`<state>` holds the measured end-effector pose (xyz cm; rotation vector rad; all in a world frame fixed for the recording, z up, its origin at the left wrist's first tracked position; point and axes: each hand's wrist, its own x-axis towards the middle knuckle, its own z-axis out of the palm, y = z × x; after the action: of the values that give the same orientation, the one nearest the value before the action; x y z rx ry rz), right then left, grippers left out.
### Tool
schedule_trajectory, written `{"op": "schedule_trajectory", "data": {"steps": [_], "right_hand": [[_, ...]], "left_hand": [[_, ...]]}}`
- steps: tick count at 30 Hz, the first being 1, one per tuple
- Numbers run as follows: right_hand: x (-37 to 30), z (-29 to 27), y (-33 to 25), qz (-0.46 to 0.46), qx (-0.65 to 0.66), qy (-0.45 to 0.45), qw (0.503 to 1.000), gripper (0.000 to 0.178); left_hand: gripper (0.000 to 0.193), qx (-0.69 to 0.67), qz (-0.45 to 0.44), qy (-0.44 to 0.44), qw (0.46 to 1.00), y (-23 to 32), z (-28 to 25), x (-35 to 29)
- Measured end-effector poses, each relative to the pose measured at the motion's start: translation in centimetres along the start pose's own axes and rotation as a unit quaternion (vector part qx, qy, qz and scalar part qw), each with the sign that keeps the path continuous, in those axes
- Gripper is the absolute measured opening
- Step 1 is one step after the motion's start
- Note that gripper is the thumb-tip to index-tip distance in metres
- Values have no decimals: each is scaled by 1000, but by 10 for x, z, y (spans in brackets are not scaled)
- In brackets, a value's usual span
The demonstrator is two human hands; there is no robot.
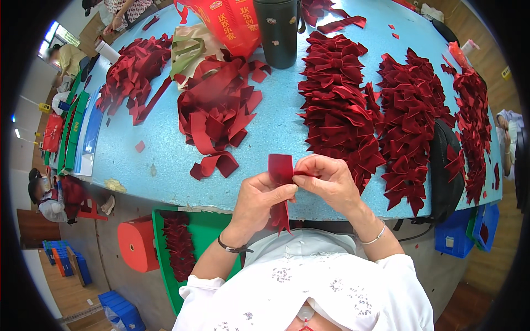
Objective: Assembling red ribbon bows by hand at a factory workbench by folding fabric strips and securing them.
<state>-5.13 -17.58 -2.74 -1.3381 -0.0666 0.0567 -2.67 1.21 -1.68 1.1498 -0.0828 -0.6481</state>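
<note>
A dark red ribbon (pixel 280 166) is pinched between my two hands over the front edge of the blue table (pixel 265 124); its top end stands up and its forked tail hangs below. My left hand (pixel 259 197) grips it at the middle with thumb and fingers. My right hand (pixel 329 181) pinches a narrow red part of it at the right side. Beyond my hands lies a heap of loose red ribbon strips (pixel 218 107). To the right runs a thick row of finished-looking red bows (pixel 337 99), with a second row of bows (pixel 406 116) beside it.
A dark tumbler (pixel 279 33) and a red bag (pixel 229 25) stand at the back. Another ribbon heap (pixel 135 71) lies far left. A black bag (pixel 447 171) sits at the right edge. Below are a green crate (pixel 165 259) holding bows and a red roll (pixel 138 245). Other people are around.
</note>
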Motion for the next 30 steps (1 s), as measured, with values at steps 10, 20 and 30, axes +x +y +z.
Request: {"op": "schedule_trajectory", "data": {"steps": [10, 20, 30], "right_hand": [[-2, 12, 0, -51, -76, 116, 989, 7], [1, -7, -24, -87, -56, 178, 979, 11], [-17, 15, -9, -11, -114, 61, 992, 13]], "left_hand": [[14, -2, -37, 2, 999, 3, 1, 2], [13, 6, 80, 110, 991, 6, 0, 14], [15, -39, 62, 109, 991, 10, 5, 22]]}}
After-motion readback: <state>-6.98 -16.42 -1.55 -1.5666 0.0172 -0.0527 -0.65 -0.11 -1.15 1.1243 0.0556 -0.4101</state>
